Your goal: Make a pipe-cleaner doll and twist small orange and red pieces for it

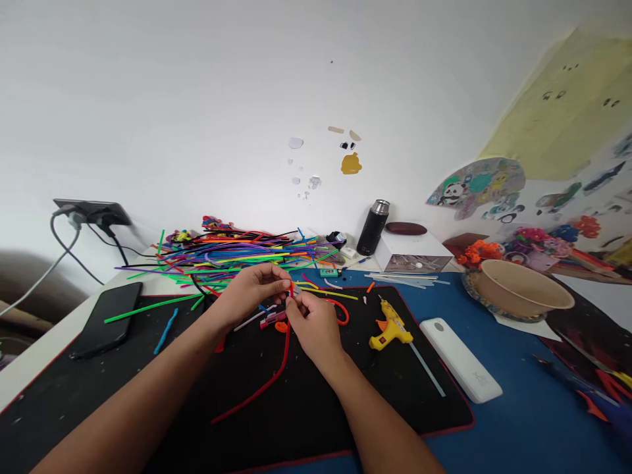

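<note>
A red pipe cleaner (276, 375) runs between my two hands, and its long free end trails down over the black mat (306, 421). My left hand (259, 289) pinches its upper part, where a bit of orange-red shows at the fingertips. Close against it, my right hand (313, 322) has thumb and fingers closed on the same pipe cleaner. A curved orange-red pipe cleaner loop (342, 313) shows beyond the right hand. Just behind the hands lie a pink-red lighter-like object (270, 320) and a small orange coil (281, 326), both partly covered.
Behind my hands spreads a pile of coloured pipe cleaners (247, 250). A yellow glue gun (392, 328) and a white power bank (461, 361) lie rightward. A black phone (108, 316) lies left. A black flask (373, 227), a white box (413, 250) and a beige bowl (523, 289) stand farther back.
</note>
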A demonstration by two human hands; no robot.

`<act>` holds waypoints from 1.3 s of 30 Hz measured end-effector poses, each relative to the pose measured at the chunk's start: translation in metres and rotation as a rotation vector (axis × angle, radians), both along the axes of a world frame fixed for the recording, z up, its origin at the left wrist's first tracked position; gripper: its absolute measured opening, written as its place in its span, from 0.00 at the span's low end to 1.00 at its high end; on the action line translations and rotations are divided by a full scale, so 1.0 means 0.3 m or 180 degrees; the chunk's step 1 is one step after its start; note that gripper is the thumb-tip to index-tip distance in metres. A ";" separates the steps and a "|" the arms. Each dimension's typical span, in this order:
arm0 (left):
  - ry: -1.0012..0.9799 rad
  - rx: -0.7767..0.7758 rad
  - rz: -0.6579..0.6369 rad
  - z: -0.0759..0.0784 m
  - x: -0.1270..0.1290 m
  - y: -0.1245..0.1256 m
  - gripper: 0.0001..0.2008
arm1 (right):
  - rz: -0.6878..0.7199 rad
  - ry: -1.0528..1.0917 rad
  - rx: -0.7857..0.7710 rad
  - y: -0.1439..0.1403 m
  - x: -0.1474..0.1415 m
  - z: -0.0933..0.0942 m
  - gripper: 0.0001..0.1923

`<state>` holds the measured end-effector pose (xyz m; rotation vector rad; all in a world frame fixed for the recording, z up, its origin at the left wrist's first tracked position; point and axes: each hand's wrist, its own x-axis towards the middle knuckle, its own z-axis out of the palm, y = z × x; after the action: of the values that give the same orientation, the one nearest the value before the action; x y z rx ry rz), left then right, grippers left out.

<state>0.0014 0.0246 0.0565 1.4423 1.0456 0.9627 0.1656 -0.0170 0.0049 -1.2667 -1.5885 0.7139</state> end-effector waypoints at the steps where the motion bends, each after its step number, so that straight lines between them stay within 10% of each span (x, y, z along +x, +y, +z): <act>1: 0.0005 0.0003 0.0000 0.000 0.000 0.000 0.20 | -0.0002 -0.0020 -0.0005 -0.001 -0.001 0.000 0.18; 15: -0.0054 -0.0006 -0.0006 -0.001 0.006 -0.006 0.15 | 0.0271 -0.0135 -0.0134 -0.005 -0.002 0.003 0.20; 27: -0.0094 0.0132 0.0044 0.000 0.002 -0.009 0.15 | 0.0788 0.1597 -0.1026 0.012 -0.002 0.002 0.21; 39: 0.0089 0.0141 -0.0015 -0.013 -0.020 0.012 0.17 | 0.0755 0.1849 -0.1122 0.027 0.005 -0.007 0.19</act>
<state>-0.0046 0.0283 0.0527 1.4978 1.0465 0.9702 0.1670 -0.0089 0.0027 -0.9848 -1.1649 1.4171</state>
